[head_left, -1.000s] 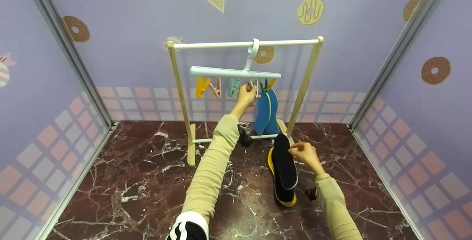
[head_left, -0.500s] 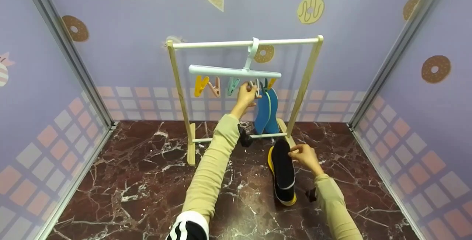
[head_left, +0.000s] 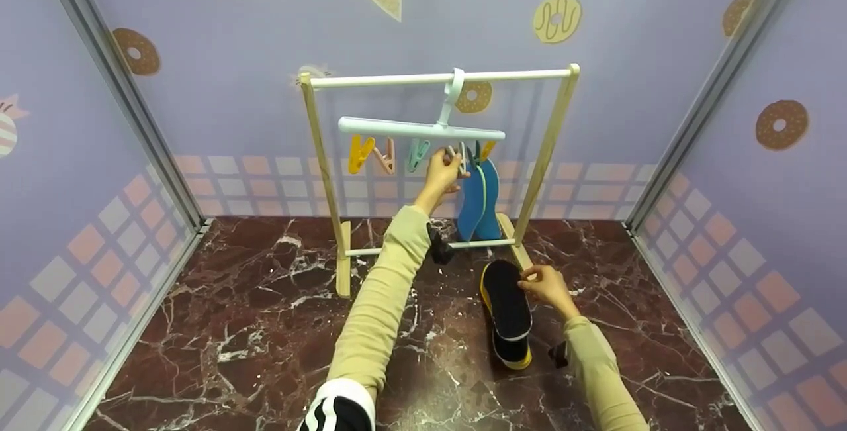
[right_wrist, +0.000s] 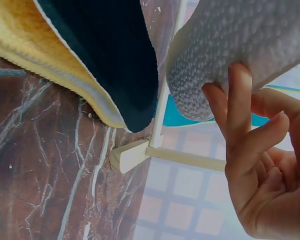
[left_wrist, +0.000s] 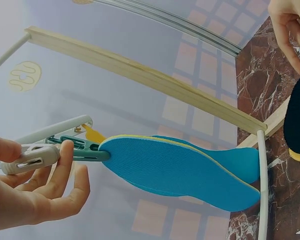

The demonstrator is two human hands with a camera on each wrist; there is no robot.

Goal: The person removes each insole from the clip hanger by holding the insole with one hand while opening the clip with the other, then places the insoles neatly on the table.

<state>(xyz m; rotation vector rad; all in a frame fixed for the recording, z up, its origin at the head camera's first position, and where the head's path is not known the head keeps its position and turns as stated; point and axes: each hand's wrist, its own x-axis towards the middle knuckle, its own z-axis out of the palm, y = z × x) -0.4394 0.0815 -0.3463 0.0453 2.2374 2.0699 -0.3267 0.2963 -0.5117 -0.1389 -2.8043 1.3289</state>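
My left hand [head_left: 442,173] pinches a pale grey clothespin [left_wrist: 32,159] that hangs under the white hanger [head_left: 397,129]. Beside it, a dark green clothespin [left_wrist: 80,148] grips the end of a pair of blue insoles [left_wrist: 180,167], which hang down near the rack's lower bar. With thumb and fingers, my right hand [head_left: 548,288] holds a black-topped insole [head_left: 508,295] by its edge. Its underside is grey and bumpy in the right wrist view. Below that lies another dark insole [right_wrist: 110,60] with yellow, fuzzy material [right_wrist: 20,30] beside it on the floor, partly covered in the head view.
Yellow [head_left: 360,154], pink [head_left: 386,156] and mint [head_left: 418,155] clothespins hang at the hanger's left and middle. The wooden rack [head_left: 556,128] carries the hanger on its top rod. Patterned walls enclose the brown marbled floor [head_left: 251,351].
The right hand has moved slightly lower, and the held insole has come down toward me, now covering more of the one below. My left hand stays at the grey clothespin.
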